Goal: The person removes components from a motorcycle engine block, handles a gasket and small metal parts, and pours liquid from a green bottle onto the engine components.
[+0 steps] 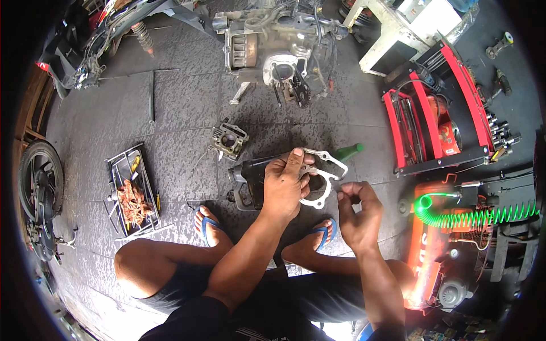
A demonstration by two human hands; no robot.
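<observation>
My left hand grips a flat, pale metal gasket with a large round opening and a narrower looped end, its thumb on top. Close to the gasket's right edge is my right hand, its thumb and forefinger drawn together. Whatever may be between those fingertips is too small to make out. Beneath the gasket, a dark tray or pan lies on the floor, partly covered by my left hand. A green bottle pokes out beyond the gasket. Just past the tray sits a metal engine cylinder part.
A partly stripped engine stands ahead. At left are a tool tray with a reddish rag and a wheel. To the right stand a red tool rack and an orange compressor with a coiled green hose.
</observation>
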